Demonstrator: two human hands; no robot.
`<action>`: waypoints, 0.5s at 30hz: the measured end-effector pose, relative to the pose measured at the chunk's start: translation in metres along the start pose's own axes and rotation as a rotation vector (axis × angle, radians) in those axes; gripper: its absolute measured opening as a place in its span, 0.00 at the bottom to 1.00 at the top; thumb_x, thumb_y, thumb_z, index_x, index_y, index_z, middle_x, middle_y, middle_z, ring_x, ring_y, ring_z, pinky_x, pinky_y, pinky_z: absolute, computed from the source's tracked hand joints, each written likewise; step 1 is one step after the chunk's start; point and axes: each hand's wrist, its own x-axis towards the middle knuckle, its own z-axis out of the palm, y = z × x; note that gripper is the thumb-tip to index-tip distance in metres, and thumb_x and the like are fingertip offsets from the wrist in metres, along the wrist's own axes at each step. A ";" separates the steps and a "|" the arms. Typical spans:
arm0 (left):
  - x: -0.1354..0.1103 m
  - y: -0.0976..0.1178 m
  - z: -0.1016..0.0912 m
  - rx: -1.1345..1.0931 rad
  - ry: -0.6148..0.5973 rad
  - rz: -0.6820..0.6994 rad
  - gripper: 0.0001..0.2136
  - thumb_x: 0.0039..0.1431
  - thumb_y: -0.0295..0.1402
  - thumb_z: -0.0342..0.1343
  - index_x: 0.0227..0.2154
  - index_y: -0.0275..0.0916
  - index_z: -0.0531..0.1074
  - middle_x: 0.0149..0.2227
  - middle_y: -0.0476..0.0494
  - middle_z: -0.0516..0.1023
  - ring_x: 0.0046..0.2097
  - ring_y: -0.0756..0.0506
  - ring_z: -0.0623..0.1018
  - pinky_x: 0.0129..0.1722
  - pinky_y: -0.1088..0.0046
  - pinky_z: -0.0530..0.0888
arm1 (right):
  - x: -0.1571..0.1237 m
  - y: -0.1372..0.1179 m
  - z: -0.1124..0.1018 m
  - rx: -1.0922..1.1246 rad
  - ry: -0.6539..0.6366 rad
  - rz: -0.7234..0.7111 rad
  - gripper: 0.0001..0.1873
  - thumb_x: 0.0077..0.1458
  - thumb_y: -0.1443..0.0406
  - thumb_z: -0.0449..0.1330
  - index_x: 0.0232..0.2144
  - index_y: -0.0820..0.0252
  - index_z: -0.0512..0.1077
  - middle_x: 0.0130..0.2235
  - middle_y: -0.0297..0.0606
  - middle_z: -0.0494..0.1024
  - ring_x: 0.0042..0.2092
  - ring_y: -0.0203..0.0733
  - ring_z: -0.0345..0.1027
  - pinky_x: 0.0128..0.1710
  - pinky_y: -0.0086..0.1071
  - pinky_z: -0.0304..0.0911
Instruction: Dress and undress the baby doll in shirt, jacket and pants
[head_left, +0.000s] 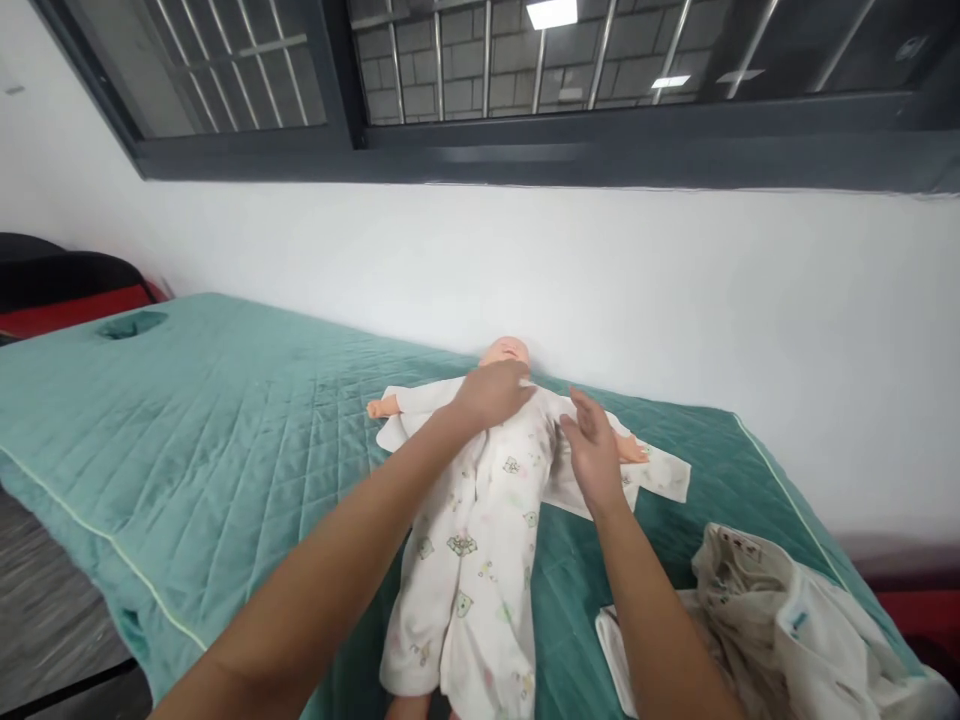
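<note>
A baby doll (507, 352) lies on its back on a teal quilted bed (225, 420), dressed in a white printed onesie (480, 540) with its arms spread out. My left hand (491, 392) lies flat on the doll's upper chest, just below the head, fingers stretched out. My right hand (592, 450) hovers over the doll's arm and the loose flap of the garment on the right, fingers apart and slightly curled, holding nothing that I can see.
A crumpled pile of pale baby clothes (772, 610) lies at the bed's near right corner. A white wall (675, 300) runs right behind the doll. The bed has a face hole (131, 324) at far left; a dark red bench (60, 300) stands beyond.
</note>
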 end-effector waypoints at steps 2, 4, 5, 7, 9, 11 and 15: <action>-0.013 -0.027 -0.003 -0.200 0.068 -0.102 0.20 0.67 0.43 0.48 0.56 0.40 0.70 0.59 0.40 0.75 0.59 0.40 0.74 0.56 0.66 0.70 | -0.005 -0.005 0.011 -0.035 -0.156 0.049 0.33 0.59 0.52 0.59 0.64 0.51 0.61 0.69 0.39 0.59 0.71 0.48 0.48 0.71 0.48 0.44; -0.021 -0.046 0.002 -0.384 0.101 -0.144 0.23 0.65 0.46 0.50 0.57 0.40 0.69 0.61 0.38 0.73 0.60 0.39 0.73 0.58 0.65 0.68 | -0.008 -0.010 0.017 -0.071 -0.267 0.088 0.38 0.60 0.48 0.59 0.68 0.49 0.56 0.72 0.37 0.51 0.73 0.47 0.41 0.72 0.47 0.40; -0.023 -0.052 0.006 -0.456 0.110 -0.156 0.24 0.64 0.48 0.52 0.57 0.40 0.68 0.61 0.38 0.72 0.60 0.39 0.73 0.58 0.65 0.68 | -0.010 -0.013 0.019 -0.085 -0.299 0.103 0.39 0.60 0.46 0.58 0.68 0.49 0.54 0.73 0.37 0.48 0.73 0.46 0.39 0.72 0.47 0.38; -0.023 -0.057 0.014 -0.542 0.130 -0.187 0.25 0.61 0.49 0.55 0.56 0.40 0.68 0.60 0.37 0.72 0.59 0.38 0.73 0.57 0.65 0.68 | -0.010 -0.016 0.020 -0.114 -0.329 0.110 0.40 0.61 0.44 0.56 0.69 0.49 0.53 0.74 0.36 0.45 0.74 0.46 0.35 0.73 0.47 0.34; -0.021 -0.057 0.020 -0.561 0.153 -0.209 0.24 0.59 0.49 0.57 0.52 0.39 0.68 0.57 0.36 0.74 0.57 0.38 0.74 0.55 0.65 0.69 | -0.009 -0.018 0.021 -0.144 -0.338 0.106 0.40 0.61 0.43 0.55 0.69 0.49 0.53 0.73 0.36 0.46 0.74 0.46 0.34 0.73 0.47 0.32; -0.019 -0.054 0.021 -0.543 0.168 -0.204 0.21 0.58 0.48 0.58 0.47 0.39 0.69 0.53 0.38 0.75 0.53 0.40 0.75 0.52 0.65 0.70 | -0.007 -0.019 0.021 -0.154 -0.341 0.118 0.40 0.60 0.43 0.56 0.68 0.48 0.54 0.73 0.35 0.47 0.74 0.47 0.34 0.73 0.48 0.33; -0.018 -0.050 0.019 -0.468 0.189 -0.137 0.14 0.60 0.45 0.57 0.39 0.40 0.68 0.47 0.41 0.74 0.50 0.42 0.73 0.49 0.66 0.69 | -0.004 -0.023 0.021 -0.153 -0.355 0.159 0.42 0.57 0.44 0.60 0.68 0.45 0.55 0.73 0.34 0.46 0.74 0.49 0.34 0.72 0.50 0.36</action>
